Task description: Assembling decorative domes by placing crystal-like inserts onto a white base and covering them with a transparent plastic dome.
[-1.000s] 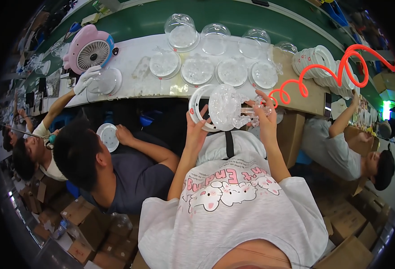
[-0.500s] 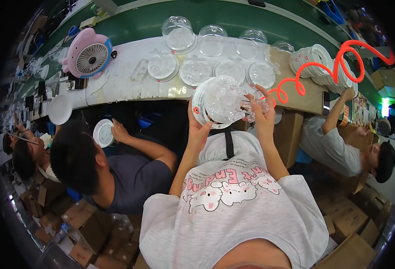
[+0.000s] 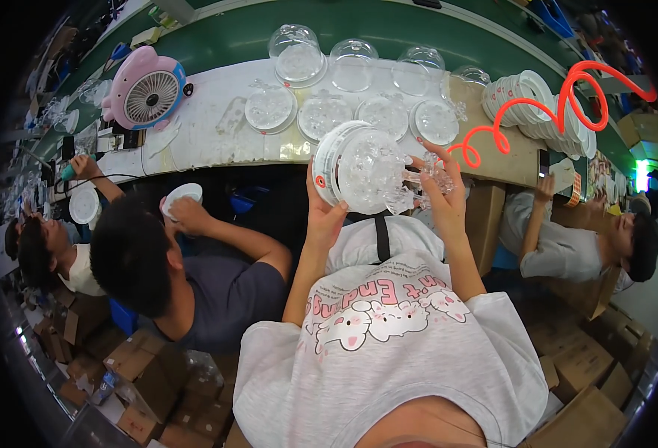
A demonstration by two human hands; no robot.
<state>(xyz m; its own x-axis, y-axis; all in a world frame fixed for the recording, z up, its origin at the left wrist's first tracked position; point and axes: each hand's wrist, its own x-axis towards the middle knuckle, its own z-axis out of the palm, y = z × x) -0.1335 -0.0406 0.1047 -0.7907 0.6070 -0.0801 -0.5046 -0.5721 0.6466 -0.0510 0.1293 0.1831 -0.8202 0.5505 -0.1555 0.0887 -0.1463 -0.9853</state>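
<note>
Fingers of the left hand curl round the white rim of a clear round dome fixture, holding it tilted just off the workbench edge. Right hand presses against the dome's other side, fingertips pinching small clear crystal pieces. On the workbench beyond the dome sit more clear domes; a pink fan stands far left of them.

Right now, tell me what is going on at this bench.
A person holds a round white-rimmed disc studded with clear plastic pieces, left hand under its rim, right hand at its right side on a clear piece. Similar discs and clear domes lie on the white bench. Co-workers sit on either side.
</note>
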